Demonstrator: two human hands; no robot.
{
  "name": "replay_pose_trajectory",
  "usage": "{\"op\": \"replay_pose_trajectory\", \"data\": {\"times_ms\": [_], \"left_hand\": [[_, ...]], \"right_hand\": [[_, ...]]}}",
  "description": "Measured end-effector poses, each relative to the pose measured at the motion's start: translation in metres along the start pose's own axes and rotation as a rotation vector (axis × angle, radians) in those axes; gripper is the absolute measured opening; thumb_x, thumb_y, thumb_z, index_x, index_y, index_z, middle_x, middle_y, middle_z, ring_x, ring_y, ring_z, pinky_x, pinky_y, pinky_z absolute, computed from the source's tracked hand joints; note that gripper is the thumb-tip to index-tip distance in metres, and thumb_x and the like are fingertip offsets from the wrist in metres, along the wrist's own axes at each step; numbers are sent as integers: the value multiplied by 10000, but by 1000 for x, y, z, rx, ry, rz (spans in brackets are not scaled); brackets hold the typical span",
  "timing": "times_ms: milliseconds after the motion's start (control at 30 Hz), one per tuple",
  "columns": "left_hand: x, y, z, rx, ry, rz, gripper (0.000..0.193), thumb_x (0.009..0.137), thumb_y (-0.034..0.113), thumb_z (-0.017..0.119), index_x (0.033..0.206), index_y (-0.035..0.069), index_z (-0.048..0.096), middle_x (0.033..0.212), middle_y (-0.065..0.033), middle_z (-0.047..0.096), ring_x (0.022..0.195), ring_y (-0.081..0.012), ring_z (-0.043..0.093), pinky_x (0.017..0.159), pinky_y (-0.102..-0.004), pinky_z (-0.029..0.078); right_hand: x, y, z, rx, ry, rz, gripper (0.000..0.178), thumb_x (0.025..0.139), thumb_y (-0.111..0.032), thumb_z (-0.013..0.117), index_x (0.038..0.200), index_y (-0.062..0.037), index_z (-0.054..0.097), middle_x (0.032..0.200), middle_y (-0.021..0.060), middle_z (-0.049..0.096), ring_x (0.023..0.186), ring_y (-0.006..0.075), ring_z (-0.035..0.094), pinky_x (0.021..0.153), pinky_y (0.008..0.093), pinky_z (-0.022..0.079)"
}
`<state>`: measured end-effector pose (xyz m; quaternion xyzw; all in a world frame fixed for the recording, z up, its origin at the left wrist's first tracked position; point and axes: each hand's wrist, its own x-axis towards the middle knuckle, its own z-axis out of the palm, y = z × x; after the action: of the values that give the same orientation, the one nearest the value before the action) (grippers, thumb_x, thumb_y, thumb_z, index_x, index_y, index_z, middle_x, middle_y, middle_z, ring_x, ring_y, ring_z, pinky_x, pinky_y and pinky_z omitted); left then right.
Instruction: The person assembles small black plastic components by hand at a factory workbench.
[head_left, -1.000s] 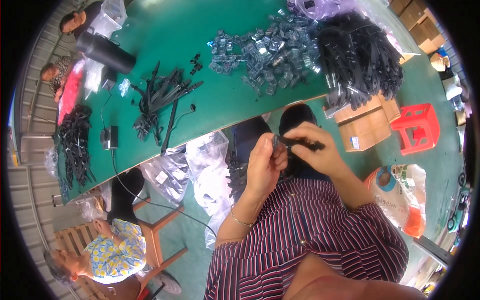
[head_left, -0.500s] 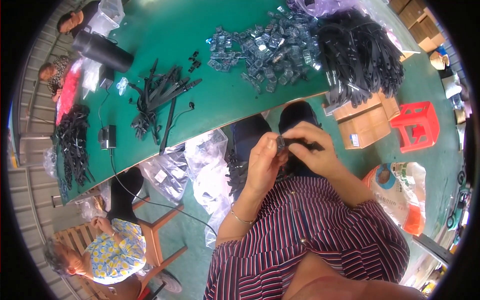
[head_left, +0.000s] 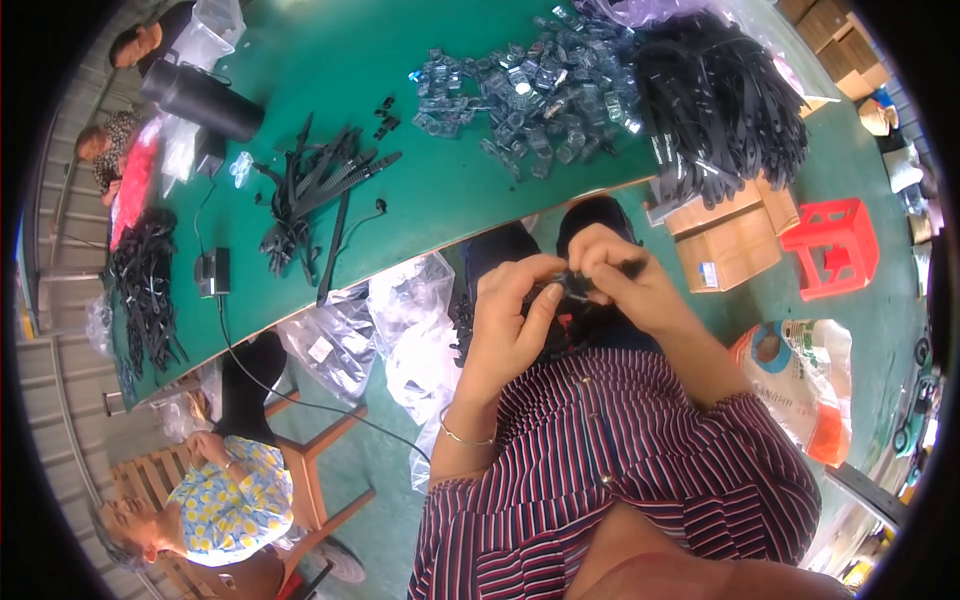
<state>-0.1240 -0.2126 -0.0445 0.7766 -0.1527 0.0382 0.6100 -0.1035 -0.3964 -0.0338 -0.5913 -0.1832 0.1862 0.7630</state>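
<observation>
Above my lap, both hands meet at a small dark, partly see-through plastic piece. My left hand pinches it between thumb and fingers from the left. In my right hand is a black strap, its end sticking out past the curled fingers. Fingertips cover much of the join, so I cannot tell how the piece and the strap fit together. On the green table in front lie a heap of clear plastic pieces and a thick bundle of black straps.
A looser pile of straps, a black bottle and a black adapter with a trailing cable sit at left. Clear bags hang below the edge. Right stand a carton and red stool. A seated person is lower left.
My left hand has turned and opened its grip wider, thumb now lying along the small piece. The right fingers have shifted inward, nearer the left fingertips.
</observation>
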Motion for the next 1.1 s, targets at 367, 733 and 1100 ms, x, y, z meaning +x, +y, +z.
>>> {"op": "replay_pose_trajectory", "data": {"times_ms": [367,733,1100], "left_hand": [[-6,3,2,-869,-26,-367,83,843,115,546,874,40,527,822,-27,564,776,-89,512,737,-213,387],[-8,8,2,-889,-73,-411,153,824,174,592,788,44,520,796,-20,560,753,-77,510,699,-200,385],[-14,-6,4,-822,-182,-343,230,880,191,511,967,-8,588,831,-47,608,788,-87,529,733,-219,406]], "right_hand": [[-3,11,4,25,18,116,212,786,1,619,983,9,543,848,52,581,740,115,599,597,210,465],[-2,15,5,61,12,-15,211,761,-3,654,951,13,564,872,44,544,773,117,581,632,209,464],[2,5,5,-324,-4,-229,237,732,3,653,958,3,583,918,85,516,769,161,549,656,245,468]]}}
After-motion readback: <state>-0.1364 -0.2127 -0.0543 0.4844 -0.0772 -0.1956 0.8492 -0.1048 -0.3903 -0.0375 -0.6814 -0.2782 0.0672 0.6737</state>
